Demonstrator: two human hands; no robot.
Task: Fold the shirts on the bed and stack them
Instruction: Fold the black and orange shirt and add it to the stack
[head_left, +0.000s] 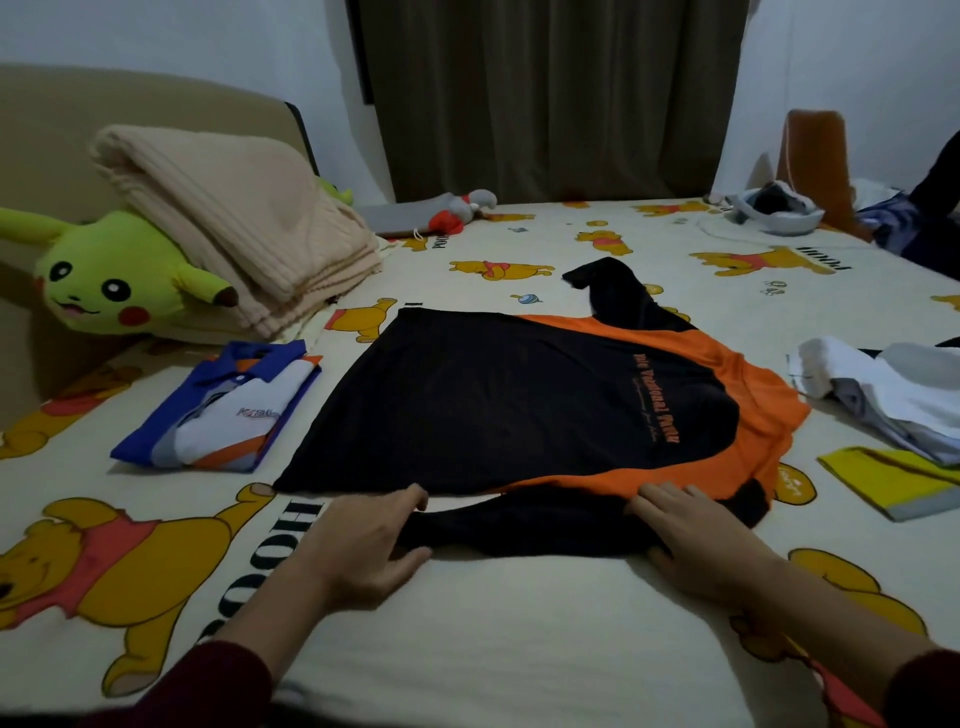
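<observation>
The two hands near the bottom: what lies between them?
In the head view, a black sleeve of the black-and-orange shirt stretches between the left hand and right hand; each hand grips one end.

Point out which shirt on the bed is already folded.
The blue, white and orange polo shirt, left of the hands: a neat rectangle. The black and orange shirt lies spread out; the white clothes are rumpled.
</observation>
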